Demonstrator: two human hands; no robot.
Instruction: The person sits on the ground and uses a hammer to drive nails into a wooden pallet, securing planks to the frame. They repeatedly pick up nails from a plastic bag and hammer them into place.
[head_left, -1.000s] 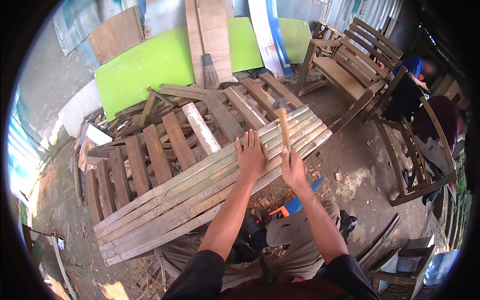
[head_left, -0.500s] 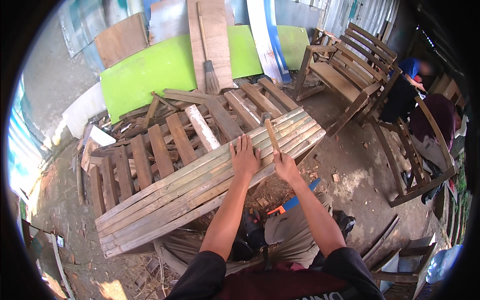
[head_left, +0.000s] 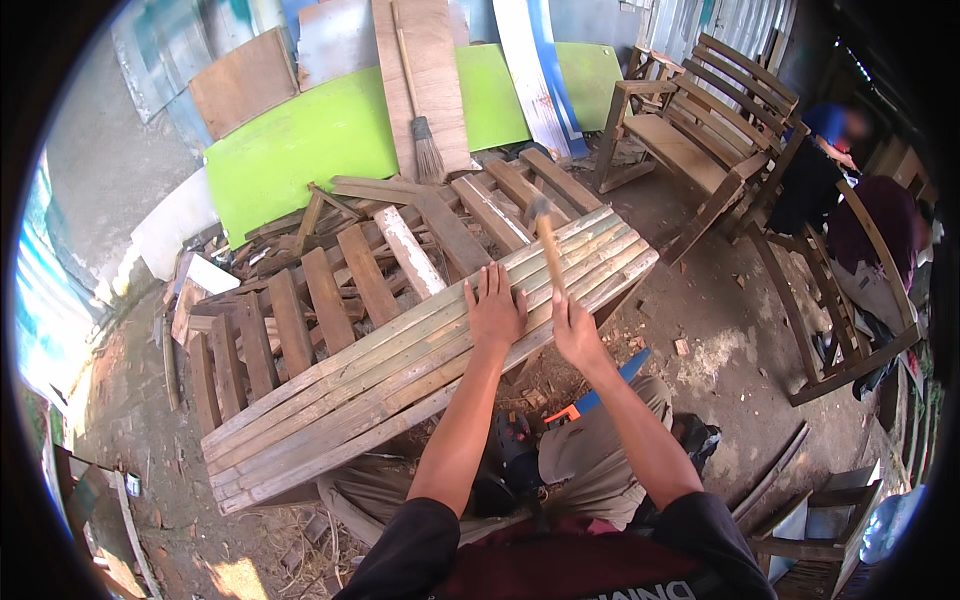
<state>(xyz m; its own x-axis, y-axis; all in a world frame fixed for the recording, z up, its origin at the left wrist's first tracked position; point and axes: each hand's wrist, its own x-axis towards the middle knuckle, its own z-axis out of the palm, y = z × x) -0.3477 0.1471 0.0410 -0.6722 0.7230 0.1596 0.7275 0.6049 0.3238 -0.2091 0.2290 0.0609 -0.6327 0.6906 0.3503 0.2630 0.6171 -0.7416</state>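
Note:
A long row of weathered wooden slats (head_left: 400, 370) lies side by side in front of me, slanting up to the right. My left hand (head_left: 497, 308) rests flat on the slats near their middle, fingers spread. My right hand (head_left: 574, 328) is closed round the wooden handle of a hammer (head_left: 551, 255). The hammer's blurred head is over the far edge of the slats, toward their right end. Whether it touches the wood I cannot tell.
Behind the slats stretches a frame of spaced brown boards (head_left: 325, 300) over scrap wood. A handsaw (head_left: 600, 390) lies by my legs. A wooden bench (head_left: 700, 150) and a chair frame (head_left: 850, 300) stand right, near two people. A broom (head_left: 425, 150) leans against a panel.
The hammer's head has risen slightly and is now blurred. My left hand keeps its place on the slats. The whole view has shifted a little.

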